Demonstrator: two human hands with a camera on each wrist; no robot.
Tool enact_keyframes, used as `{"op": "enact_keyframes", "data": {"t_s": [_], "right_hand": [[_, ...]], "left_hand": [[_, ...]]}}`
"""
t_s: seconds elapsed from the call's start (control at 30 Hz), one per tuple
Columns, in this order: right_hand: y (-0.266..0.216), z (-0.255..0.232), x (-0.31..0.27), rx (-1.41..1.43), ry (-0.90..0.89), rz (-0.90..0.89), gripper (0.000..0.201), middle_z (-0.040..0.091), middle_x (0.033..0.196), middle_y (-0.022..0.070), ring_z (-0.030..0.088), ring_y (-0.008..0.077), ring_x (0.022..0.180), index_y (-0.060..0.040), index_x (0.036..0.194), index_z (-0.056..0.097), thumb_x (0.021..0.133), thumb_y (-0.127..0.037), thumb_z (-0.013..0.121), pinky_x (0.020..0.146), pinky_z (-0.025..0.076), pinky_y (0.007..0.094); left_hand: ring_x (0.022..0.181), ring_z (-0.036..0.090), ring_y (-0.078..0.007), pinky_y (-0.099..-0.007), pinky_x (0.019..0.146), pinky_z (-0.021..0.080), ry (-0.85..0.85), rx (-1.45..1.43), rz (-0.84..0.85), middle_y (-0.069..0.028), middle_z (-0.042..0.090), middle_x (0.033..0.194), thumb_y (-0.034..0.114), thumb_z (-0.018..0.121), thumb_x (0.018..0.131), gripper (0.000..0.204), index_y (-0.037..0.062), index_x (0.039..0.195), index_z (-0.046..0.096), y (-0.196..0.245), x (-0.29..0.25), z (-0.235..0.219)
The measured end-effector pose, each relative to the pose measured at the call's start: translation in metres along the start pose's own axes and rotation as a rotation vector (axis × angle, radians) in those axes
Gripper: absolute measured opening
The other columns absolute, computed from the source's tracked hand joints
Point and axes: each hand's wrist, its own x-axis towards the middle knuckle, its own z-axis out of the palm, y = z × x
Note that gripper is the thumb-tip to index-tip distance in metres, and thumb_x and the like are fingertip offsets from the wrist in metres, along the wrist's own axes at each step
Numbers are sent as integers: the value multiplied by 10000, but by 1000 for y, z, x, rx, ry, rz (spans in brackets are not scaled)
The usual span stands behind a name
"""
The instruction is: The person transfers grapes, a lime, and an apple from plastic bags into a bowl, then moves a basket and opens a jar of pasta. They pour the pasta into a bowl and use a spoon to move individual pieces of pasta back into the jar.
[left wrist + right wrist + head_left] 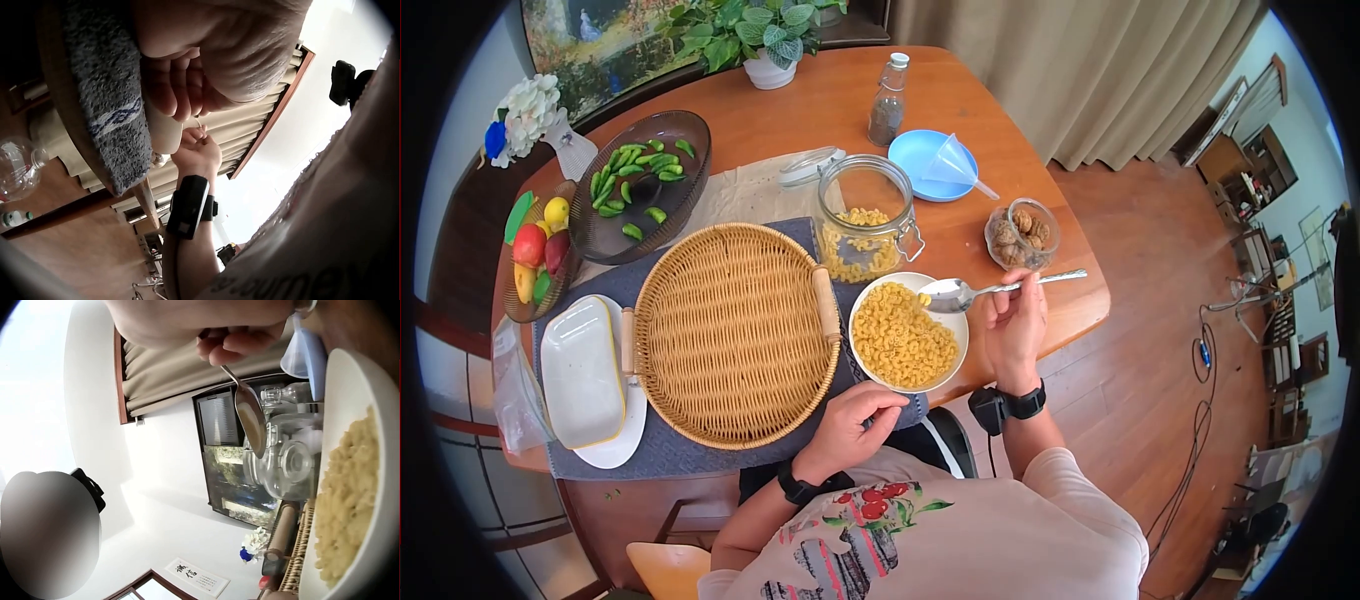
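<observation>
The right hand (pixel 1014 325) pinches the handle of a metal spoon (pixel 950 295), whose bowl hangs over the right rim of a white bowl (pixel 961 345) of macaroni (pixel 900 340). In the right wrist view the spoon (pixel 250 419) points down from the curled fingers, beside the macaroni (pixel 350 500). The left hand (pixel 855 430) is at the table's front edge, just below the bowl, its fingers loosely bent and holding nothing; the left wrist view shows this hand (pixel 212 56) by the grey cloth (pixel 112 94). Behind the bowl stands an open glass jar (pixel 866 225), partly filled with macaroni.
A wicker tray (pixel 735 335) lies left of the bowl, with white dishes (pixel 583 370) beyond it. Farther back are a dark plate of green peppers (pixel 640 180), a fruit basket (pixel 512 290), a blue plate (pixel 910 150) with a funnel (pixel 952 165), a bottle (pixel 887 105) and a walnut jar (pixel 1022 235).
</observation>
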Motion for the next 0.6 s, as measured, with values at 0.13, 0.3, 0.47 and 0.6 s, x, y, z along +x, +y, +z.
{"op": "enact_keyframes", "data": {"t_s": [0.13,0.3,0.47,0.6], "right_hand": [[-22,29,11,-48,-71,-165,311,420,582,13,393,98,483,-58,890,488,957,-325,344,428,307,209],[-29,63,18,-277,-282,-332,334,558,767,38,475,63,544,-25,1052,507,959,-302,345,454,360,178],[-21,71,9,-420,-420,-426,310,581,891,62,503,55,585,-9,1114,495,955,-242,367,471,372,161],[-25,56,2,-352,-328,-441,311,573,829,54,504,69,574,-11,1079,505,955,-259,364,474,376,175]], "left_hand": [[667,578,-178,-255,603,467,1,-6,11,-99,597,795,-14,581,778,127,9,902,601,0,0,1],[633,561,-145,-235,579,450,49,-14,17,-86,596,757,-33,583,765,126,5,879,619,0,0,3],[640,563,-143,-232,585,450,55,-22,14,-86,598,764,-34,582,764,132,6,885,619,0,0,3],[635,559,-143,-232,582,448,52,-29,7,-81,595,758,-34,582,763,137,9,888,619,1,0,2]]}}
